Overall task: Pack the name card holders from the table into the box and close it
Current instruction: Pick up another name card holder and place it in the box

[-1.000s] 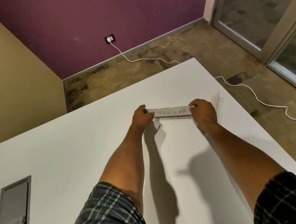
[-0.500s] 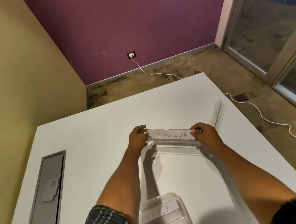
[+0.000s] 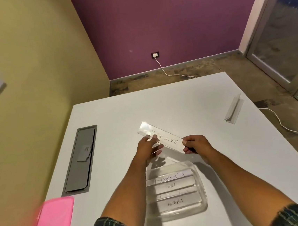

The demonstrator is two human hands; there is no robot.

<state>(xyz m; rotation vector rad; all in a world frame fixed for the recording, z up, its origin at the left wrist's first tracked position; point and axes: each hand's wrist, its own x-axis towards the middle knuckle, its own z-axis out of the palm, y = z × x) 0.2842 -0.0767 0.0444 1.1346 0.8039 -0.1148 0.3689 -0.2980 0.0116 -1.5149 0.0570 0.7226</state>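
Clear box (image 3: pixel 199 195) with three card holders (image 3: pixel 176 202)

The pink lid (image 3: pixel 51 224) is blurred and cut off by the bottom edge.

Both hands (image 3: pixel 149 150) forward, fingers (image 3: pixel 185 142) pinching.
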